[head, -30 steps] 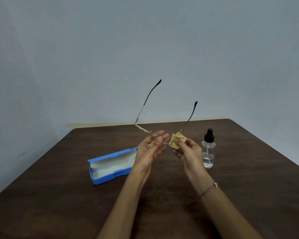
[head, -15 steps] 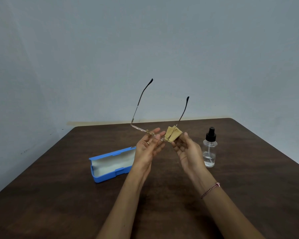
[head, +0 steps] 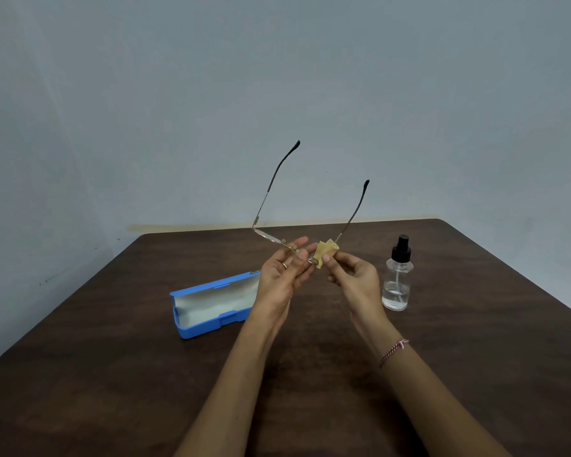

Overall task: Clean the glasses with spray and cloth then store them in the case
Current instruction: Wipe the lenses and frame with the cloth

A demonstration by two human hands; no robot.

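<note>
Left hand (head: 282, 275) pinches glasses (head: 271, 237); right hand (head: 353, 275) pinches cloth (head: 325, 250), seemingly on lens.

A dark brown wood-grain surface (head: 475, 374) is filling the lower half of the view, its far edge meeting a pale wall. An open blue case (head: 211, 303) is lying on it left of centre, showing its pale lining. A clear spray bottle (head: 397, 285) with a black top is standing upright to the right, well apart from the case.
</note>
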